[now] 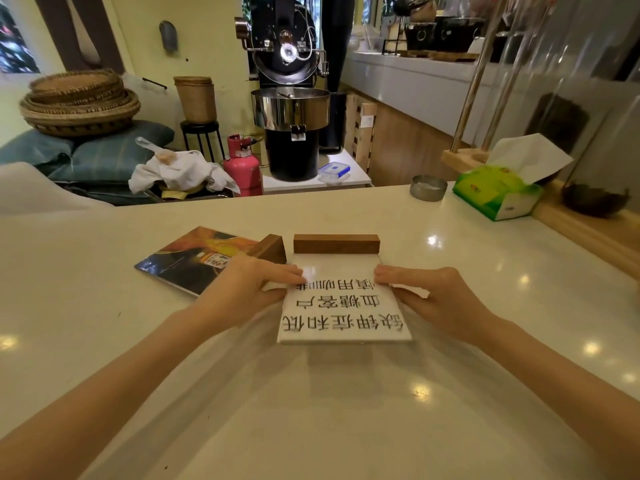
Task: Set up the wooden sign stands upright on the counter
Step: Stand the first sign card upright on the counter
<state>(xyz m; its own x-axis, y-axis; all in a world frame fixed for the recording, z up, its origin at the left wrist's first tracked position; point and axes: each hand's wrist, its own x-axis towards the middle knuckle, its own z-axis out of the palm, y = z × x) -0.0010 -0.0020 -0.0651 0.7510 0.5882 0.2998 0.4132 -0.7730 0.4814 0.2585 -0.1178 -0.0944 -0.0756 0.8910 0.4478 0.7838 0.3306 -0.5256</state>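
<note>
2 hands grip 1 white sign point(341, 306) at mid-counter point(346, 410), head view only. Left hand point(247, 289) pinches the sign's left edge, fingers on top, thumb hidden under it; right hand point(433, 296) clamps the right edge the same way. Sign lies tilted back, long axis running away from the camera, its far end set in a wooden base block point(336, 243) whose long axis runs left-right. Large black Chinese characters in 3 rows, upside down to the camera, top of text at the near edge; not transcribed. 2nd wooden block point(271, 249) sits just left, angled, holding a dark glossy printed card point(194, 261) lying flat; its small label is unreadable. Green tissue box point(498, 194) and metal ashtray point(428, 187) sit at far right, well apart.
</note>
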